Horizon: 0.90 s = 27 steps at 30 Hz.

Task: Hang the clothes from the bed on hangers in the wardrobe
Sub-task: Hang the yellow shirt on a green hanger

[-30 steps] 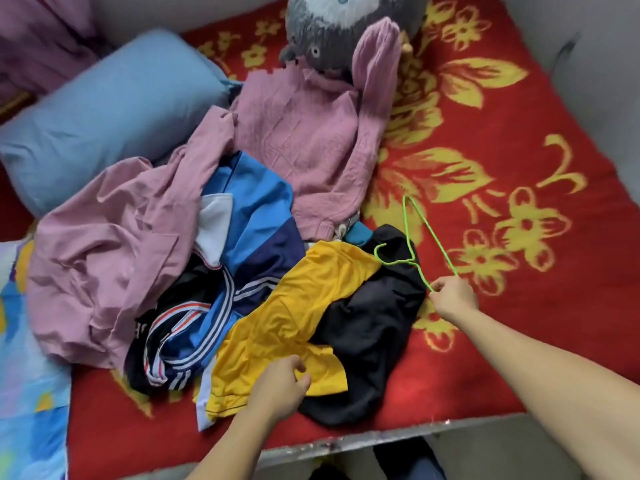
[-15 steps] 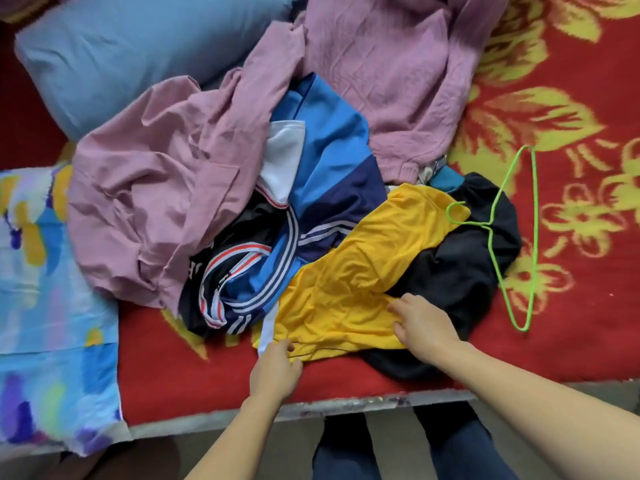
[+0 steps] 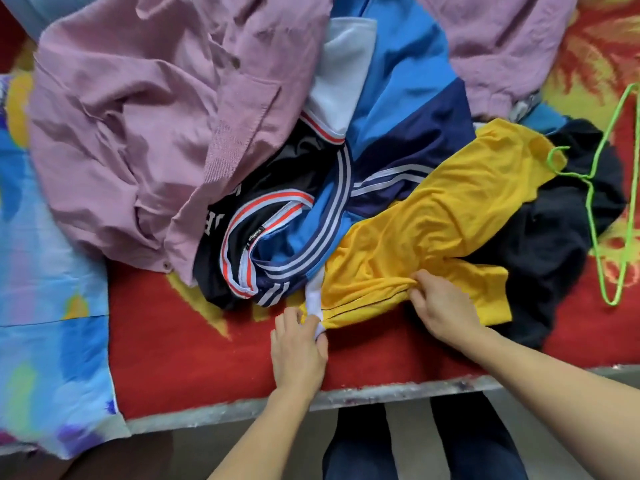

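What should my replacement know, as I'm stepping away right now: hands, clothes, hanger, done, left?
Hands: left hand pinches the yellow jersey shirt at its white-trimmed hem; right hand grips its bunched hem.
The green wire hanger lies empty on the red floral bed cover, partly over a black garment.
Done: nothing hung in view.
Left: hang the yellow shirt, then pink corduroy shirt, blue striped jacket, black garment, pink knit sweater. Wardrobe not in view.

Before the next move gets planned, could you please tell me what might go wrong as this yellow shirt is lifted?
The hook of the green hanger lies on the yellow shirt, so lifting could snag or fling it. Left hand and right hand grip only the near hem; the shirt overlaps the black garment, which might slide toward the bed edge.
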Available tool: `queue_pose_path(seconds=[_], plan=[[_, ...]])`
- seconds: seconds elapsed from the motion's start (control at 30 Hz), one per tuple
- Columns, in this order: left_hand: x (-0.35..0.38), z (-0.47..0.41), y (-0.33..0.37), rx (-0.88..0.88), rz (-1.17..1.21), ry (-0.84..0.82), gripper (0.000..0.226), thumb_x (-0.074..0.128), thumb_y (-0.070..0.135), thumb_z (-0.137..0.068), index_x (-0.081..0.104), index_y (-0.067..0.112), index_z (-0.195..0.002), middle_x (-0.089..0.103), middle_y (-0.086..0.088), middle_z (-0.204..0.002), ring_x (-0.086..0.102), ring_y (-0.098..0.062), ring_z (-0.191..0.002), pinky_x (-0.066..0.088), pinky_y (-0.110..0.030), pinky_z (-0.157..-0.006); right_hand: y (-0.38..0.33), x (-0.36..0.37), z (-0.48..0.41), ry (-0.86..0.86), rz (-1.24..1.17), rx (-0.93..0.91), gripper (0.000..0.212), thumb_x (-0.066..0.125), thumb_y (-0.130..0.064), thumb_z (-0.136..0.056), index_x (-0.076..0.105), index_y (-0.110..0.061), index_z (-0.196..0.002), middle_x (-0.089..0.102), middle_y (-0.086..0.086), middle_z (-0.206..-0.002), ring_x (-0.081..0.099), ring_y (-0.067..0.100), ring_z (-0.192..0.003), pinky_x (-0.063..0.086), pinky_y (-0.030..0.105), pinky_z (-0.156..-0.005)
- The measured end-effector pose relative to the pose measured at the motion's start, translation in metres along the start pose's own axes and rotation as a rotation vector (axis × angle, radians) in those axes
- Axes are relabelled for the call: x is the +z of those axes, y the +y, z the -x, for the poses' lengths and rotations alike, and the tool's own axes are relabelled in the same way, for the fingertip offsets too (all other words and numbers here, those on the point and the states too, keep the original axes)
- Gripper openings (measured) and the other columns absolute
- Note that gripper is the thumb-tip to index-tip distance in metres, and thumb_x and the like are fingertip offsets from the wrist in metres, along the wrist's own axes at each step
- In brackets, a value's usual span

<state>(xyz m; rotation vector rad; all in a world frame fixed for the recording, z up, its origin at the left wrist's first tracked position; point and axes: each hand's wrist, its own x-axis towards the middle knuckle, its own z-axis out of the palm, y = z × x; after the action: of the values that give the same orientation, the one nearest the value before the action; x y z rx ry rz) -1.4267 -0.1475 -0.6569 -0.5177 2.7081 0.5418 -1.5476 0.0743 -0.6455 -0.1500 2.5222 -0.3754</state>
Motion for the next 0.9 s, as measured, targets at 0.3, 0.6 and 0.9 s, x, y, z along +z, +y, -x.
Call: queue_pose_path(seconds=[0.3, 0.6, 0.9], plan=[[-0.132, -0.108, 0.126, 0.098, 0.744, 0.048, 0.028, 0.061, 0.037, -0.068, 0.054, 0.011, -0.063, 0.049, 0.001, -0.061, 0.043, -0.016, -0.062, 0.035, -0.03, -0.057, 0.011, -0.17, -0.042, 0.48, -0.237, 0.263, 0.029, 0.058, -0.036, -0.088, 0.059, -0.021, -0.114, 0.064, 0.008, -0.113, 0.057, 0.034, -0.105, 0.046, 0.044, -0.086], [-0.11, -0.191, 0.12, -0.559, 1.609, -0.411, 0.03, 0.04, 0.02, -0.087, 0.063, 0.007, -0.102, 0.061, -0.022, -0.098, 0.058, -0.03, -0.079, 0.047, -0.038, -0.075, -0.002, -0.083, -0.002, 0.219, -0.351, 0.082, 0.008, 0.065, -0.026, -0.084, 0.067, -0.026, -0.092, 0.067, -0.01, -0.085, 0.062, 0.014, -0.078, 0.052, 0.037, -0.076], [-0.142, -0.204, 0.137, 0.162, 0.724, -0.298, 0.023, 0.072, 0.017, -0.072, 0.075, 0.024, -0.094, 0.068, -0.029, -0.096, 0.064, -0.03, -0.079, 0.052, -0.043, -0.074, -0.053, -0.021, -0.02, 0.126, -0.454, 0.066, 0.056, 0.068, -0.059, -0.074, 0.052, -0.032, -0.12, 0.055, -0.01, -0.116, 0.058, 0.014, -0.106, 0.05, 0.036, -0.082]])
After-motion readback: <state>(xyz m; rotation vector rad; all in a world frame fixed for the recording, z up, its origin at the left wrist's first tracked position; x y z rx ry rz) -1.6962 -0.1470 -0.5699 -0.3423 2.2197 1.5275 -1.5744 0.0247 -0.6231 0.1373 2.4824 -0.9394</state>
